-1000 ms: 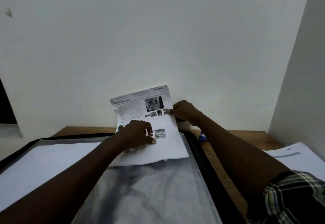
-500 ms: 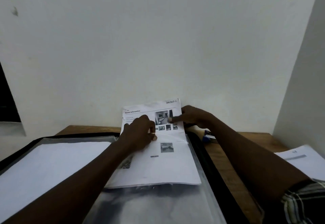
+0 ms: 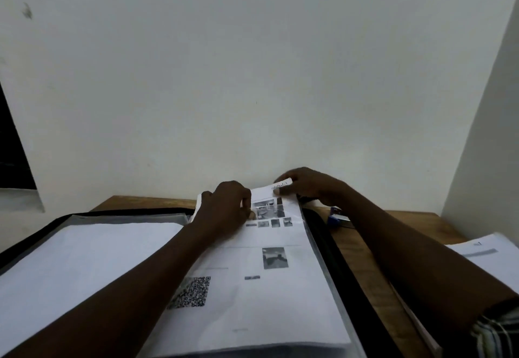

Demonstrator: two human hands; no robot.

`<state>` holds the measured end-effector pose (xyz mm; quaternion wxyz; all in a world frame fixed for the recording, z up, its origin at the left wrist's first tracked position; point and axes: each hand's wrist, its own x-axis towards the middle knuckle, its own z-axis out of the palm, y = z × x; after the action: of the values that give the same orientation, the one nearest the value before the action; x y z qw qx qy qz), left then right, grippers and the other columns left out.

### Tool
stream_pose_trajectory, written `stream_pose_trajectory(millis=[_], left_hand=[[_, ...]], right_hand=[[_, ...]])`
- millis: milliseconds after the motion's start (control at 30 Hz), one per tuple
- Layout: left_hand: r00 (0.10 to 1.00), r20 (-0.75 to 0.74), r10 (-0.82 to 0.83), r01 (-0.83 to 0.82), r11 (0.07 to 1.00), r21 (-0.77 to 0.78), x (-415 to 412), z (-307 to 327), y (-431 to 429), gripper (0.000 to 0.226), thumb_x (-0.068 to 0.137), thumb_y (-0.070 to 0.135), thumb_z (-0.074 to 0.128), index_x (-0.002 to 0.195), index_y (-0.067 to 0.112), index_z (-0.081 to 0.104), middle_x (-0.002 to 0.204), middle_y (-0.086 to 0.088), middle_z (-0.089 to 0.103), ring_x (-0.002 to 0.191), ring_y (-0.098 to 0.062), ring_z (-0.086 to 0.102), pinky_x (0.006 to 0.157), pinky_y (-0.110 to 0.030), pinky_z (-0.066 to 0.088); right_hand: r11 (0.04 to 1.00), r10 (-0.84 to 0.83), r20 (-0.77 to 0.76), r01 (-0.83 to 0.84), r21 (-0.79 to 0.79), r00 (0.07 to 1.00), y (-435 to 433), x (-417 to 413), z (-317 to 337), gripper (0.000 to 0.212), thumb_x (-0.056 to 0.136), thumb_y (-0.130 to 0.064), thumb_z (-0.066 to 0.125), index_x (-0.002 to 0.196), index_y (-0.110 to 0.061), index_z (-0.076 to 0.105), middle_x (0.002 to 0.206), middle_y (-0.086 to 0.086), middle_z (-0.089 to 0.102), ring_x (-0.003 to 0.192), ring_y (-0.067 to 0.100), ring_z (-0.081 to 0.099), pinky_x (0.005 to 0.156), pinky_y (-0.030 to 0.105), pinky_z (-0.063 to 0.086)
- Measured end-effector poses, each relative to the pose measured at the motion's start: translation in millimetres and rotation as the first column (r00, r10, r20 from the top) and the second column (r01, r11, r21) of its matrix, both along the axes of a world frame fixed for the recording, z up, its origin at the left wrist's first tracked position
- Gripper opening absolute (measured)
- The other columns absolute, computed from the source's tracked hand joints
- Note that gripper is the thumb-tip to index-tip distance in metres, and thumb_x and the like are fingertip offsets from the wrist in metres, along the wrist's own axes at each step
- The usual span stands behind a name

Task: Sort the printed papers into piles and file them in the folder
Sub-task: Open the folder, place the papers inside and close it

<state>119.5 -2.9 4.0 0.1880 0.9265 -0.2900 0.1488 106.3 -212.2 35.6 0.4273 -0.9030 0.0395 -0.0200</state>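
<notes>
A printed paper (image 3: 261, 287) with small photos and a QR code lies almost wholly inside the clear sleeve on the right half of the open black folder (image 3: 328, 245). Only its top edge sticks out past the sleeve's far end. My left hand (image 3: 224, 211) rests with curled fingers on the paper's upper left part. My right hand (image 3: 303, 183) pinches the paper's top right corner, by a handwritten note. A white sheet (image 3: 84, 259) sits in the sleeve on the folder's left half.
A pile of printed papers (image 3: 483, 251) lies on the wooden table (image 3: 421, 222) at the right. A small blue object (image 3: 337, 218) sits on the table just right of the folder. A white wall stands close behind.
The paper has slid down toward me into the right sleeve, from standing curled and half out to lying flat. Both hands stayed at its top end.
</notes>
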Motion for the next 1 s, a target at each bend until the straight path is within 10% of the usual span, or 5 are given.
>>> stream_pose_trajectory(millis=[167, 300, 467, 700, 1000], left_hand=[[0.997, -0.071, -0.003, 0.002, 1.0, -0.026, -1, 1, -1, 0.022, 0.083, 0.025, 0.07, 0.07, 0.026, 0.054, 0.093, 0.009, 0.056, 0.111, -0.019, 0.051, 0.083, -0.035, 0.035], [0.995, -0.102, -0.011, 0.012, 1.0, 0.012, 2, 7, 0, 0.027, 0.082, 0.028, 0.074, 0.068, 0.032, 0.051, 0.146, 0.001, 0.046, 0.142, -0.017, 0.031, 0.106, -0.047, 0.035], [0.993, -0.119, -0.023, 0.012, 0.996, -0.092, 7, 7, 0, 0.031, 0.079, 0.024, 0.075, 0.061, 0.026, 0.049, 0.09, 0.011, 0.055, 0.1, -0.017, 0.051, 0.086, -0.038, 0.037], [0.995, -0.102, 0.012, -0.02, 0.996, -0.083, 3, 1, -6, 0.029, 0.084, 0.027, 0.071, 0.064, 0.026, 0.05, 0.083, 0.01, 0.056, 0.091, -0.014, 0.048, 0.087, -0.039, 0.037], [0.992, -0.122, 0.029, -0.046, 0.989, -0.139, -2, -1, -6, 0.027, 0.087, 0.025, 0.064, 0.066, 0.026, 0.047, 0.079, 0.009, 0.055, 0.087, -0.017, 0.051, 0.083, -0.037, 0.038]], right_hand=[[0.976, -0.036, 0.294, 0.096, -0.193, 0.955, -3, 2, -12, 0.016, 0.087, -0.011, 0.067, 0.099, -0.015, 0.076, 0.09, -0.003, 0.068, 0.076, 0.003, 0.056, 0.06, 0.006, 0.04], [0.972, -0.009, 0.22, 0.061, -0.228, 0.975, -6, 0, -16, 0.018, 0.086, -0.007, 0.064, 0.097, -0.014, 0.077, 0.096, 0.002, 0.073, 0.083, 0.006, 0.059, 0.061, 0.005, 0.042], [0.988, 0.156, 0.023, -0.155, -0.022, 0.988, -12, -9, -14, 0.012, 0.088, -0.004, 0.064, 0.094, -0.009, 0.074, 0.1, 0.008, 0.072, 0.091, 0.014, 0.063, 0.089, 0.029, 0.051], [0.956, 0.17, -0.111, -0.192, -0.224, 0.979, -13, -17, -7, 0.033, 0.084, -0.046, 0.07, 0.103, -0.02, 0.073, 0.1, -0.006, 0.069, 0.093, 0.011, 0.061, 0.084, 0.024, 0.046], [0.922, 0.23, 0.09, -0.188, -0.339, 0.969, -1, -23, -12, 0.008, 0.085, -0.033, 0.073, 0.082, -0.025, 0.072, 0.082, -0.007, 0.069, 0.076, -0.001, 0.058, 0.071, 0.014, 0.042]])
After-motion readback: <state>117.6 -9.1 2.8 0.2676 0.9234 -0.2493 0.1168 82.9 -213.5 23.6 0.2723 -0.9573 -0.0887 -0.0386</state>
